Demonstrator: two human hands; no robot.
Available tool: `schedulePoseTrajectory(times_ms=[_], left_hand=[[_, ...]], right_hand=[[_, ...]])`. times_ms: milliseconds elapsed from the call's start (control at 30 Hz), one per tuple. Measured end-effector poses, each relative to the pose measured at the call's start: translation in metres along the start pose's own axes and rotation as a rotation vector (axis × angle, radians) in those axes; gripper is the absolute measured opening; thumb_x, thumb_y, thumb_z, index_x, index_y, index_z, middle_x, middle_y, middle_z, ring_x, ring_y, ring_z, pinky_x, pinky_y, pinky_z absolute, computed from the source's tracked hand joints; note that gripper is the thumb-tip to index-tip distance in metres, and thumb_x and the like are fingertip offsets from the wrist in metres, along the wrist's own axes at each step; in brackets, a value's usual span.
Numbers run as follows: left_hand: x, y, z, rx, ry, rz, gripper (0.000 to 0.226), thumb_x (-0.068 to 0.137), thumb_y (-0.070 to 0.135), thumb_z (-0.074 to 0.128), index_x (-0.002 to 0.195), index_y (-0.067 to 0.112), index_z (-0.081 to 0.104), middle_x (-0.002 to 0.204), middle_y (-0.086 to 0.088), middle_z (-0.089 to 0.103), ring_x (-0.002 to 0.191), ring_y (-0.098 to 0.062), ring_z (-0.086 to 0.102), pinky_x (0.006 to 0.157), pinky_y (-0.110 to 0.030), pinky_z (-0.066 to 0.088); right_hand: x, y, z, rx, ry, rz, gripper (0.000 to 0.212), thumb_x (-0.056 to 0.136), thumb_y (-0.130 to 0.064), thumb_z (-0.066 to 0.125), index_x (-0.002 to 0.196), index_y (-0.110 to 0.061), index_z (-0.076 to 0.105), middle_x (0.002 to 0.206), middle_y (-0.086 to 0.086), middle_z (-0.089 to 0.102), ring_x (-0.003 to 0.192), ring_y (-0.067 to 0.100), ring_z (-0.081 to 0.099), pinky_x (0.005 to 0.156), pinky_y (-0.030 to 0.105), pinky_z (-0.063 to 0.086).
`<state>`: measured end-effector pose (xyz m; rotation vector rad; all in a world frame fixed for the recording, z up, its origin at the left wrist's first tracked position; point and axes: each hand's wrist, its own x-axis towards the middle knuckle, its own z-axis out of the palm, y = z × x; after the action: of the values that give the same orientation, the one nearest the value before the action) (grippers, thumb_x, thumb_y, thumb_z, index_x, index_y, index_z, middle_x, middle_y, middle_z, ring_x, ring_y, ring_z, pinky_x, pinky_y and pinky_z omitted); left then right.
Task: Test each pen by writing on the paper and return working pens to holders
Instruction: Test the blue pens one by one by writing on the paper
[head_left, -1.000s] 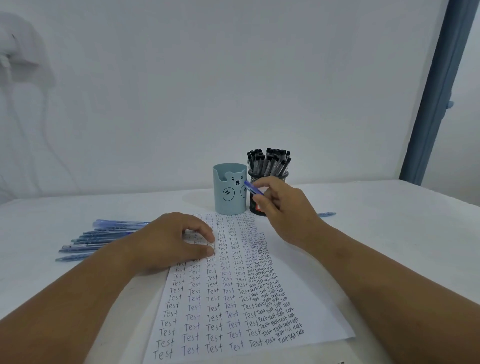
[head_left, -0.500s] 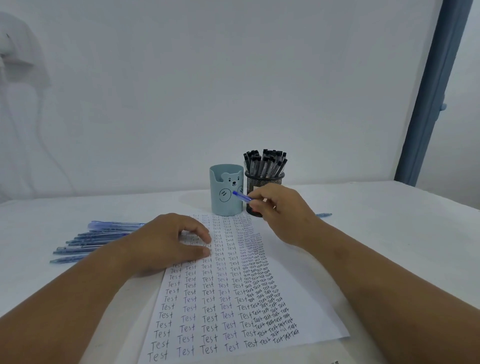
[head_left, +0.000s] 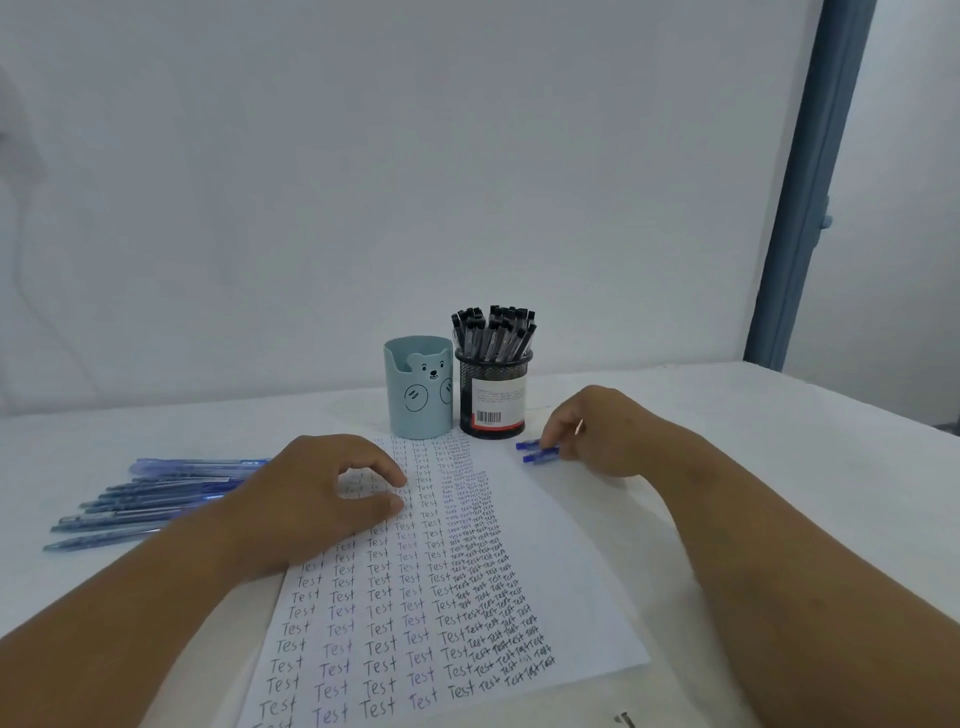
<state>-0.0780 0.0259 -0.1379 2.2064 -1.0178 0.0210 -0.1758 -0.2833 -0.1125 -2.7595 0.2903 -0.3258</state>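
Blue pens (head_left: 540, 451), two of them side by side, lie on the tabletop (head_left: 753, 441) just off the paper's right edge, and the right hand (head_left: 605, 431) has its curled fingers (head_left: 558, 439) down on them. Looks like a pinch on the nearer ends, with the capped tips poking out to the left of the fingertips. The left hand (head_left: 317, 493) rests on the paper (head_left: 571, 571), fingers loosely curled with thumb and forefinger apart, holding nothing, over rows of handwritten "Test". Beyond the fingers stands the light blue bear holder (head_left: 418, 387), and touching its right side is the black mesh holder (head_left: 493, 395), stuffed with black-capped pens (head_left: 493, 332). A loose bunch of blue pens (head_left: 150, 493) lies past the left wrist.
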Motion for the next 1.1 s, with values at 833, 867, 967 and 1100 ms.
schedulePoseTrajectory(times_ms=[833, 867, 967, 1100], left_hand=[[-0.062, -0.036, -0.072, 0.304, 0.07, 0.043, 0.02, 0.082, 0.025, 0.082, 0.093, 0.039, 0.073, 0.096, 0.017, 0.067, 0.096, 0.0, 0.06, 0.08, -0.009, 0.042], [-0.071, -0.044, -0.075, 0.321, 0.091, 0.043, 0.021, 0.081, 0.024, 0.082, 0.095, 0.036, 0.075, 0.096, 0.016, 0.066, 0.096, -0.002, 0.06, 0.082, -0.011, 0.043], [-0.086, -0.059, -0.074, 0.297, 0.199, 0.084, 0.024, 0.081, 0.016, 0.081, 0.1, 0.029, 0.076, 0.098, 0.014, 0.066, 0.097, -0.006, 0.062, 0.086, -0.012, 0.043], [-0.088, -0.067, -0.07, 0.234, 0.264, 0.043, 0.031, 0.082, 0.009, 0.078, 0.095, 0.036, 0.073, 0.095, 0.022, 0.066, 0.094, 0.003, 0.061, 0.081, -0.005, 0.04]], right_hand=[[-0.02, -0.134, 0.067, 0.055, -0.083, -0.621, 0.03, 0.099, -0.043, 0.057, 0.126, -0.032, 0.063, 0.116, -0.018, 0.06, 0.1, -0.001, 0.053, 0.09, 0.019, 0.045], [-0.02, -0.137, 0.071, 0.033, -0.105, -0.64, 0.031, 0.1, -0.045, 0.055, 0.127, -0.032, 0.063, 0.117, -0.017, 0.059, 0.102, -0.002, 0.051, 0.093, 0.02, 0.044], [-0.017, -0.135, 0.077, -0.001, -0.122, -0.669, 0.032, 0.1, -0.047, 0.053, 0.126, -0.033, 0.064, 0.115, -0.019, 0.057, 0.107, -0.003, 0.047, 0.097, 0.022, 0.043], [-0.017, -0.132, 0.08, 0.005, -0.099, -0.682, 0.031, 0.1, -0.047, 0.053, 0.125, -0.033, 0.065, 0.116, -0.021, 0.057, 0.11, -0.003, 0.048, 0.098, 0.019, 0.041]])
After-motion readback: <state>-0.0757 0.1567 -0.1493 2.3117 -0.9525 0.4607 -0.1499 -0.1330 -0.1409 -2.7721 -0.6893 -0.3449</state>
